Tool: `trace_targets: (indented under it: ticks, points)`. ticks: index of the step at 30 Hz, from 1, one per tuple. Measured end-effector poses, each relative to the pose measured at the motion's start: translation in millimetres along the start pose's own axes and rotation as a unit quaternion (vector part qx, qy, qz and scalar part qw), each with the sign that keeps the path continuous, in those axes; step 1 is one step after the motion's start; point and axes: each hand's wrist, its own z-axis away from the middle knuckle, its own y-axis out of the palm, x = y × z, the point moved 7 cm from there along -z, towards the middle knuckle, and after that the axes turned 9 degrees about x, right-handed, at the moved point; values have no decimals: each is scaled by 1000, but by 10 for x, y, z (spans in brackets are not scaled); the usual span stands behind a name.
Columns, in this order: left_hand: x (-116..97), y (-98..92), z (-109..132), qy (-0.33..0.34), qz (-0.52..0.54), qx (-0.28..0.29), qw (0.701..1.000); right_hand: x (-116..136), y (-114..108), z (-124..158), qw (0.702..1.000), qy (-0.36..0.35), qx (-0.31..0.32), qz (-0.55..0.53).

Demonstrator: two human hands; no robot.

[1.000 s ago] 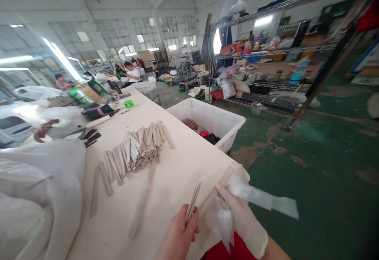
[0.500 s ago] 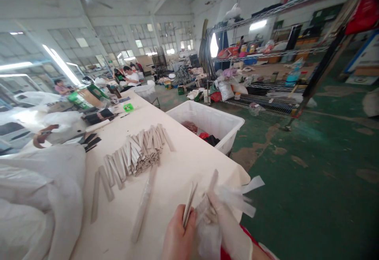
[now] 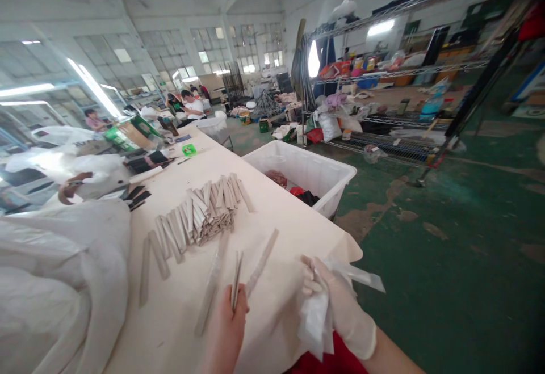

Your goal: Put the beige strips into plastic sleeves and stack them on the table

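Observation:
My left hand [image 3: 227, 320], bare, is closed around a couple of narrow beige strips [image 3: 237, 280] that point upward. Beside its fingertips a strip partly wrapped in clear film [image 3: 264, 261] slants away over the table; whether the fingers touch it I cannot tell. On my right hand [image 3: 336, 300] is a pale glove, and its curled fingers grip clear plastic film pieces [image 3: 315, 320], some hanging down, others sticking out over the table edge. Another film-wrapped strip [image 3: 208, 291] lies left of my left hand. Beyond it is a heaped row of similar beige strips [image 3: 204, 209].
The pale table [image 3: 272, 209] has a large white sack [image 3: 85, 272] on its left. A white plastic tub [image 3: 336, 187] with dark and red items stands against the right side. Farther off are a green tray [image 3: 188, 150], wire shelving [image 3: 383, 127] and several people.
My left hand has moved left with its strips. The film-wrapped strip earlier at my right hand is now beside my left hand. My right hand has moved slightly right, still gripping film.

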Motion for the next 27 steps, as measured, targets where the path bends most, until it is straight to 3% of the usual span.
trace_targets:
  ticks: [3, 5, 7, 11, 13, 17, 21, 27]
  points:
    - [43, -273, -87, 8, -50, -57, 997, 87, -23, -19, 995, 22, 16, -99]
    - [-41, -268, -83, 16, -66, -62, 996, 83, -64, -22, 995, 23, -3, -93]
    - [-199, -62, -39, 35, -20, -3, 999, 26, -85, -13, 997, 28, -15, -65]
    - [-630, 537, 127, 84, 52, 169, 981, -37, -88, 28, 1000, 11, -15, 5]
    - [-786, 716, 176, 96, 57, 207, 972, -34, -78, 56, 999, 2, -13, 30]
    - [-918, 826, 130, 118, 69, 189, 972, -38, -34, 111, 999, -10, -10, 53]
    - [-808, 896, 9, 79, 90, 190, 974, -62, -44, 117, 998, -26, -26, 50]
    - [-749, 723, -96, 49, 108, 148, 982, -113, -131, 70, 998, 43, -40, -17]
